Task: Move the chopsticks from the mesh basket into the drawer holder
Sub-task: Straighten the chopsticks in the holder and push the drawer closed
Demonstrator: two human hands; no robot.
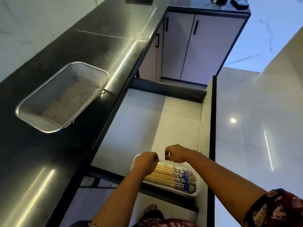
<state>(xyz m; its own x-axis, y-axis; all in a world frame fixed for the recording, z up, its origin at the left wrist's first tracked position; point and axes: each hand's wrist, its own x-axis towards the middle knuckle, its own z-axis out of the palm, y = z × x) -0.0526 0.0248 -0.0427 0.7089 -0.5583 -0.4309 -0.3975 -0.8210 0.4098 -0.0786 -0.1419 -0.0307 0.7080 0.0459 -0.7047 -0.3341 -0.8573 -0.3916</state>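
The mesh basket (65,97) stands on the dark counter and I see no chopsticks in it. In the open drawer (180,120), a white holder tray (196,192) holds several chopsticks (172,175) lying side by side, with plain wooden shafts and blue-patterned ends. My left hand (146,163) is over the tray's far left end, its fingers curled down on the chopsticks' plain tips. My right hand (176,153) hovers just beyond the tray's far rim, pinching a thin pale chopstick tip that points toward my left hand.
The black countertop (49,161) runs along the left of the drawer. The drawer's tall side wall (212,128) rises on the right. Closed cabinet doors (188,46) stand beyond the drawer. Glossy floor tiles (254,128) lie to the right.
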